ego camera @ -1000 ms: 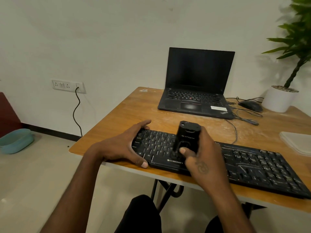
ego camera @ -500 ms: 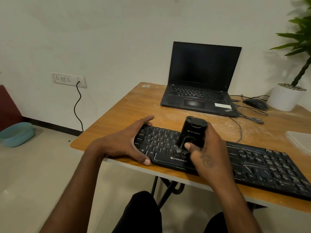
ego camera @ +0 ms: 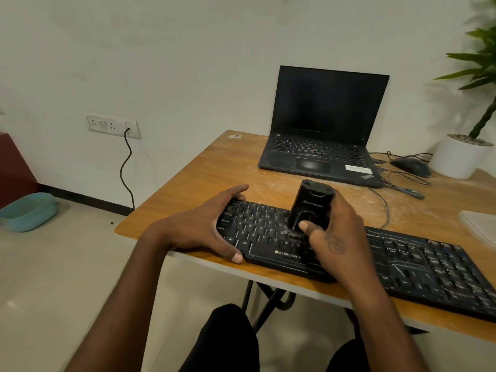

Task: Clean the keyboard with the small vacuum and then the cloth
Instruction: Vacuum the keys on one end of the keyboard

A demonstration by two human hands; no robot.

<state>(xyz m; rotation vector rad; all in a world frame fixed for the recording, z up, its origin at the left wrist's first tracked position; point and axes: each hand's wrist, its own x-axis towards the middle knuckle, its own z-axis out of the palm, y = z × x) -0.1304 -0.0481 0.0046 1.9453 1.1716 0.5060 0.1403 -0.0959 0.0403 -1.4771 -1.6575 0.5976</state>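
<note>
Vacuuming step under way at a wooden table [ego camera: 188, 181], judged the first of two. At 6 o'clock of the scene, near the table's front edge, right hand [ego camera: 335, 237] wrapped around the small vacuum [ego camera: 311, 208], thumb across its front, nozzle end down on the letter keys of the black keyboard [ego camera: 402, 261] amid a patch of pale dust. Just toward 9 o'clock of it, left hand [ego camera: 204, 226] gripping the keyboard's left end, thumb at the front edge and fingers over the back, bracing it. Keyboard lying slantwise along the front edge, white streaks of powder plain on its right half at 3 o'clock, so most of the sweep probably left. Next move likely to call for a slow pass rightward, nozzle kept low to the keys, brace held firm. Farther off at 3 o'clock, a pale folded item, possibly the cloth [ego camera: 480, 226], untouched. Beyond, at 12 o'clock, an open laptop [ego camera: 322, 146], screen dark.
</note>
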